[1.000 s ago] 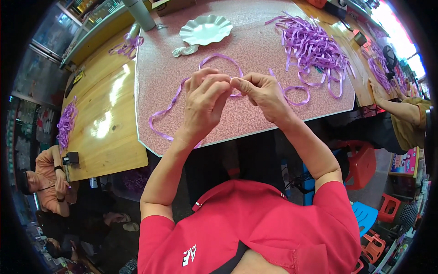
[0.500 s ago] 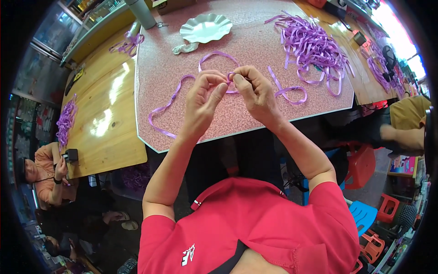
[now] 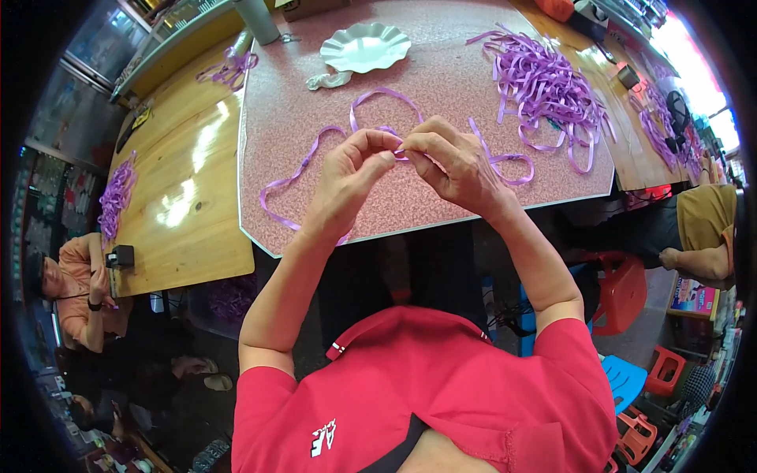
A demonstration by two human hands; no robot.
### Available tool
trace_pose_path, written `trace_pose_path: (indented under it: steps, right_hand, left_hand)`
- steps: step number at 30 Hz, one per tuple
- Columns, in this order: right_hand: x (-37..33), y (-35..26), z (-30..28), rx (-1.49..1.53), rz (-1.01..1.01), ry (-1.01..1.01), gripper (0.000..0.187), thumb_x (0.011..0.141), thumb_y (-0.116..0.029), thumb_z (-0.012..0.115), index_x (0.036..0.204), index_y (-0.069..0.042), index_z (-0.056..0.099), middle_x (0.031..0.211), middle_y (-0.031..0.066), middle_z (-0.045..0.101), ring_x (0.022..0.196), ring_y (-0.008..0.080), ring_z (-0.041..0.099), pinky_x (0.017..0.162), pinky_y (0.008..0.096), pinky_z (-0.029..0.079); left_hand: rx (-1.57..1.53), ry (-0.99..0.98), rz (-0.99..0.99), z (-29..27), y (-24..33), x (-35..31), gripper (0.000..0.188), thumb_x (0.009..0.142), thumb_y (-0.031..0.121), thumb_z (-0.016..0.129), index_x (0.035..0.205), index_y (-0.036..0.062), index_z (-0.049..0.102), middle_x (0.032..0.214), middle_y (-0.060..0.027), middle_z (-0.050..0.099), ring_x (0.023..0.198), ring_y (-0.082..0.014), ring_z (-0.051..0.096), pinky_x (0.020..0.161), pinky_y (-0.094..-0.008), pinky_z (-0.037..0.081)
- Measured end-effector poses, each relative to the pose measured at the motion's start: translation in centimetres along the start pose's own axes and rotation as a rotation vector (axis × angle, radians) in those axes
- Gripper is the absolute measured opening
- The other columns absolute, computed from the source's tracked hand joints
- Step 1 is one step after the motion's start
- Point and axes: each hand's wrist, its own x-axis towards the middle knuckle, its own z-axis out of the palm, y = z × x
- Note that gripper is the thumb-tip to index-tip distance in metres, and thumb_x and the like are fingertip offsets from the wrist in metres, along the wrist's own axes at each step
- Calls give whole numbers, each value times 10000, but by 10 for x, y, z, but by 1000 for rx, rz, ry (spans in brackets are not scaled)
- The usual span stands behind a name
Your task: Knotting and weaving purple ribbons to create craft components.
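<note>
Two hands meet over the middle of the table, so I can't see the exact spot where they grip. My left hand [image 3: 351,173] has thumb and fingers pinched together on the purple ribbon [image 3: 303,169], and my right hand [image 3: 453,162] pinches the same strip right beside it; the fingertips cover whatever sits between them. The ribbon trails loose over the pink speckled tabletop [image 3: 441,79] on both sides. At far left a wooden table [image 3: 185,197] shines with glare. Behind sit a scalloped white dish [image 3: 364,47] and a tangled ribbon pile [image 3: 544,83]. A seated person at right is cut off by the rim.
</note>
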Motion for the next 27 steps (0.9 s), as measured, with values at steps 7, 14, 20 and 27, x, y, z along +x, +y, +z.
trace_pose_path:
  steps: [7, 14, 20, 27]
  right_hand:
    - [2, 0, 4, 151, 125, 71, 77, 872, -28, 663, 927, -1, 618, 866, 98, 599, 712, 208, 604, 595, 308, 470]
    - [2, -6, 13, 217, 263, 135, 52, 875, -27, 660, 890, -2, 617, 809, 61, 594, 674, 121, 554, 571, 258, 435]
    - [-3, -4, 21, 140, 291, 273, 50, 857, -20, 666, 867, -8, 618, 758, 42, 592, 619, 82, 540, 542, 234, 431]
    - [-1, -16, 22, 456, 593, 248, 65, 919, -73, 613, 891, -14, 616, 750, 1, 617, 674, 40, 565, 584, 209, 458]
  left_hand:
    - [54, 148, 223, 16, -12, 0, 151, 915, 90, 656, 1027, -6, 624, 1012, -35, 606, 911, -82, 582, 815, -229, 473]
    - [-239, 223, 196, 26, -22, 6, 94, 932, 97, 634, 981, 18, 623, 942, -33, 616, 853, -80, 577, 779, -235, 478]
    - [-461, 167, 69, 30, -26, 10, 122, 958, 130, 596, 1018, 24, 589, 951, -40, 624, 874, -108, 595, 800, -263, 485]
    - [-586, 39, -133, 20, -21, 11, 151, 971, 182, 574, 1036, 47, 589, 977, -34, 631, 893, -113, 597, 777, -273, 479]
